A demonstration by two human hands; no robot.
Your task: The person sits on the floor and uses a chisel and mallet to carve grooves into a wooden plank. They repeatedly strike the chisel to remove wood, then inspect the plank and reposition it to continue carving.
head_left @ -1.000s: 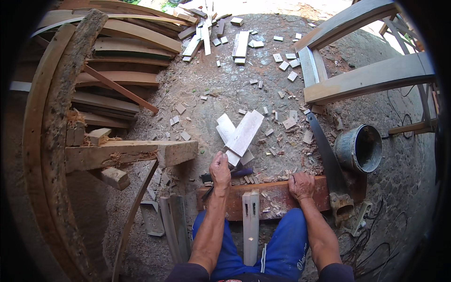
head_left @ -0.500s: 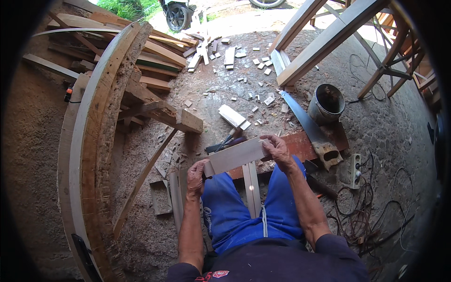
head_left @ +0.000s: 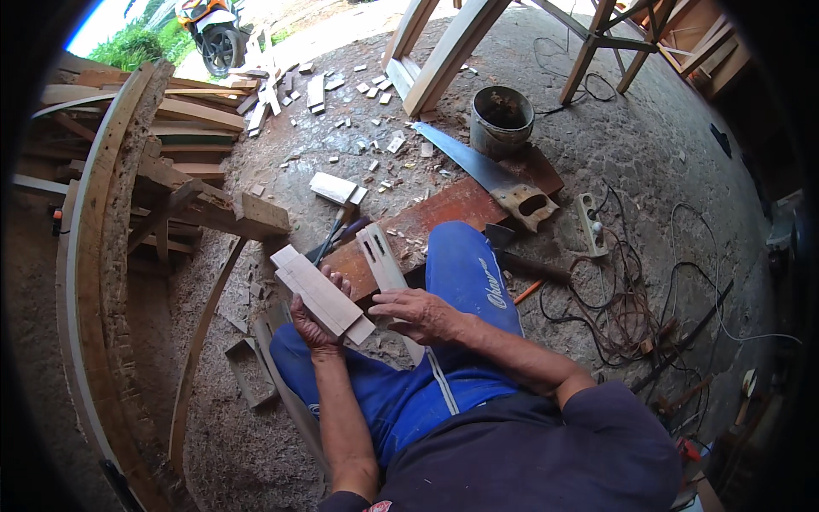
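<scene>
Left hand [head_left: 316, 334] holding a pale wooden board [head_left: 312, 287], right hand [head_left: 422, 314] loosely outstretched beside its end, saw [head_left: 470, 160] lying partly on a reddish plank [head_left: 445, 217]

rough grey floor [head_left: 657, 162] spreads around the bucket [head_left: 496, 143]; a wooden frame [head_left: 452, 60] stands just left of it, stacked timber [head_left: 205, 113] lies farther left, and daylight glares beyond it near a motorbike [head_left: 217, 34].

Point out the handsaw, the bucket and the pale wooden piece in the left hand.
Handsaw [head_left: 482, 171]: head view, on the flat of its blade.
Bucket [head_left: 497, 140]: head view, on the outer wall below its rim.
Pale wooden piece [head_left: 319, 293]: head view, on the middle of its broad upper face.
</scene>
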